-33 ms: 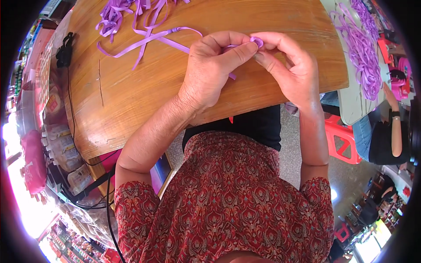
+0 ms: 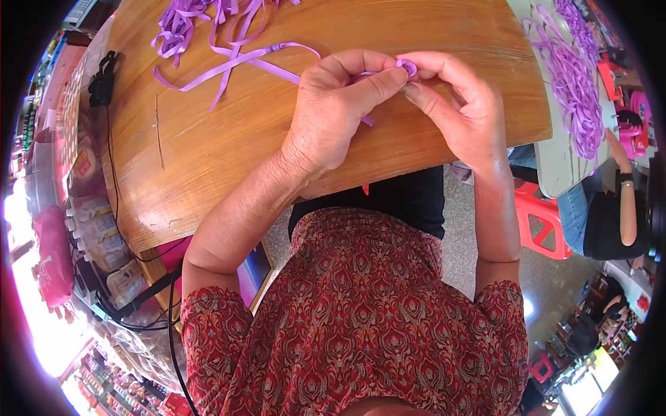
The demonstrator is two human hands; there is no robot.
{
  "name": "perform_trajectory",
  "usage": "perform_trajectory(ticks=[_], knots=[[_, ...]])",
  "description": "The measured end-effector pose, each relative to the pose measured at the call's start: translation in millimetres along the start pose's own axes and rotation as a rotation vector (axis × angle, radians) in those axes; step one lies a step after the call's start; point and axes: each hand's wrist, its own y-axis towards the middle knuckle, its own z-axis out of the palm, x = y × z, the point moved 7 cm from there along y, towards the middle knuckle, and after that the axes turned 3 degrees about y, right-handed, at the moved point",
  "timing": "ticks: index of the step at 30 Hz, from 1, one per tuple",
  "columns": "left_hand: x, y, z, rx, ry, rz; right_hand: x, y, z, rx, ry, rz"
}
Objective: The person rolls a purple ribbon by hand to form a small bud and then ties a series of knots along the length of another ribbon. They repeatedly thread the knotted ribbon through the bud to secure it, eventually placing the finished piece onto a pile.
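Observation:
My left hand [image 2: 326, 107] pinches a narrow purple ribbon [image 2: 274, 70] between thumb and forefinger, above the wooden table's near part. A small loop of it shows at the fingertips. My right hand [image 2: 461, 104] has its thumb and forefinger closed on that loop from the other side, the other fingers curled. The ribbon's tail runs left from my left hand over the tabletop and crosses another strand near a darker purple band [image 2: 274, 48]. A short end pokes out below my left hand. My fingers hide how the loop is formed.
A tangle of purple ribbons [image 2: 182, 28] lies at the table's far left. More purple ribbon [image 2: 579, 104] is heaped on a pale table at right, near another person's arm [image 2: 627, 208]. A red stool [image 2: 541, 222] stands below. A black cable [image 2: 111, 159] runs along the wooden table's left side.

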Motion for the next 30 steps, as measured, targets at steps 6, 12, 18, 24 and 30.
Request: perform_trajectory(ticks=[6,12,18,24,30], knots=[[1.1,0.1,0.7,-0.005,-0.015,-0.027,2.5,-1.0,-1.9,-0.037,-0.011,0.013],[1.6,3.4,-3.0,-0.059,0.041,-0.007,37.9,-2.2,11.1,-0.055,-0.827,-0.576],[5.2,7.0,-10.4,0.016,-0.053,-0.057,47.3,1.8,9.3,0.058,-0.802,-0.800],[10.3,14.1,-5.5,0.170,-0.205,-0.123,54.4,18.5,6.3,0.087,-0.741,-0.778],[5.7,9.3,-8.4,0.103,-0.143,-0.051,50.6,25.7,-0.5,0.030,-0.697,-0.646]])
